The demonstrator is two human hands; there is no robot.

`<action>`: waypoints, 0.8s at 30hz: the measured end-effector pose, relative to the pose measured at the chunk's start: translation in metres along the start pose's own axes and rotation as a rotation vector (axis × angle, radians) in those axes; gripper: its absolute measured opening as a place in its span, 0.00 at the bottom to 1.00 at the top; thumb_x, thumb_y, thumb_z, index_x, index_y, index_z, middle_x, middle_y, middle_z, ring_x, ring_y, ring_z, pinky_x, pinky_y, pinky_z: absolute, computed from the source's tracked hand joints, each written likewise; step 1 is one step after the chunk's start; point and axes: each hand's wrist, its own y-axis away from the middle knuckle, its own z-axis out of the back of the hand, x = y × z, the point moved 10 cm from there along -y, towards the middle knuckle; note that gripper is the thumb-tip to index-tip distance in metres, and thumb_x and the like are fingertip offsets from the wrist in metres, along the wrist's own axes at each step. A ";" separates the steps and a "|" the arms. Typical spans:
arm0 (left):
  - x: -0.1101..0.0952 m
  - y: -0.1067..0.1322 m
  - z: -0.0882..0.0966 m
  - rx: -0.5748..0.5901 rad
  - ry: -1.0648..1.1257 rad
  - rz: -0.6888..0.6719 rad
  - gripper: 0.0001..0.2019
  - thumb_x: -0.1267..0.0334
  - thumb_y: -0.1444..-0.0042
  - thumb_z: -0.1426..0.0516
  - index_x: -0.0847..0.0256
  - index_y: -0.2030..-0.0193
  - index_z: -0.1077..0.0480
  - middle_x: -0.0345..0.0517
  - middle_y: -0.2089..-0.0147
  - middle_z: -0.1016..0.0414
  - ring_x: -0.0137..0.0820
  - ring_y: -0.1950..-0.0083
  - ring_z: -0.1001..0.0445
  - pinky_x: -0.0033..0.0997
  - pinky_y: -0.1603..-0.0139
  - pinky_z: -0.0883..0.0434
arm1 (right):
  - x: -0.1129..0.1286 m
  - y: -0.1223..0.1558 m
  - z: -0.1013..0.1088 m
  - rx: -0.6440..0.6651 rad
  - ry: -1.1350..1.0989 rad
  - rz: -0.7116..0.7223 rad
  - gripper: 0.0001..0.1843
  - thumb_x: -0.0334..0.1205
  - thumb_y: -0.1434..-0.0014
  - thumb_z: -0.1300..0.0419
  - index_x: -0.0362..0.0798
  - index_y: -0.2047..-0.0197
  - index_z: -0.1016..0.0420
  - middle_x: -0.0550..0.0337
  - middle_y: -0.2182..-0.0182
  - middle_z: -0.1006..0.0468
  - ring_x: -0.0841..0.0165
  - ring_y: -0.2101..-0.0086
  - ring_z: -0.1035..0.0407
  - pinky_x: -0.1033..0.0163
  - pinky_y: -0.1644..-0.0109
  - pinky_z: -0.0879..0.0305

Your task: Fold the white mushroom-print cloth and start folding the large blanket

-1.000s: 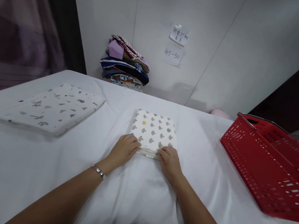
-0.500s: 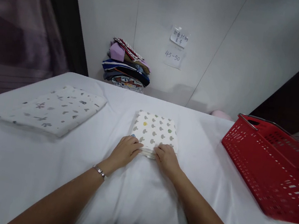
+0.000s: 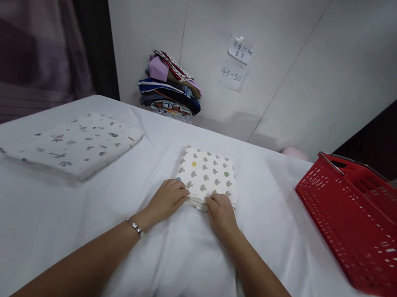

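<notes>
- Cloth (image 3: 212, 171): lay folded in layers at the centre of the frame, flat on the white-covered worktop (image 3: 265, 205); print of grey mushrooms with a few yellow, green and blue motifs.
- Left hand (image 3: 168, 197): fingers held close together, bent over the cloth's near left corner; whether it pinched the layers could not be told.
- Right hand (image 3: 222, 213): fingers close together, touching the near edge towards its right corner; thumb hidden, so a pinch could not be confirmed.
- Bracelet (image 3: 134, 227): silver-coloured, on the left wrist.
- Sheet (image 3: 80, 145): white with grey motifs, lay flat at left of frame, well apart from both hands.
- Basket (image 3: 353, 225): red, perforated, metal-handled, stood at right of frame.
- Pile (image 3: 172, 88): mixed fabrics, stacked against the wall (image 3: 298, 28), upper centre-left.
- Notes (image 3: 240, 52): two, handwritten, fixed to the wall at upper centre; the lower read "45-50".
</notes>
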 end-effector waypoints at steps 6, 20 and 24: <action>0.001 0.000 -0.001 0.005 0.003 0.004 0.07 0.65 0.40 0.48 0.58 0.64 0.29 0.43 0.64 0.30 0.32 0.58 0.35 0.38 0.54 0.37 | 0.007 0.004 0.003 -0.031 -0.036 0.029 0.15 0.34 0.35 0.52 0.49 0.48 0.32 0.53 0.55 0.29 0.63 0.57 0.39 0.58 0.54 0.45; -0.015 -0.001 -0.003 -0.052 -0.058 -0.071 0.14 0.60 0.38 0.52 0.57 0.49 0.32 0.47 0.46 0.30 0.36 0.43 0.36 0.44 0.42 0.40 | 0.014 0.002 0.000 0.004 0.004 0.038 0.16 0.32 0.38 0.49 0.50 0.47 0.32 0.53 0.55 0.28 0.63 0.56 0.39 0.57 0.53 0.45; -0.021 0.005 -0.026 0.048 -0.151 -0.135 0.19 0.57 0.37 0.53 0.56 0.41 0.38 0.45 0.39 0.36 0.37 0.35 0.43 0.47 0.37 0.44 | 0.011 0.009 0.011 -0.025 -0.064 0.074 0.17 0.32 0.38 0.49 0.50 0.46 0.33 0.53 0.54 0.28 0.64 0.54 0.38 0.55 0.49 0.44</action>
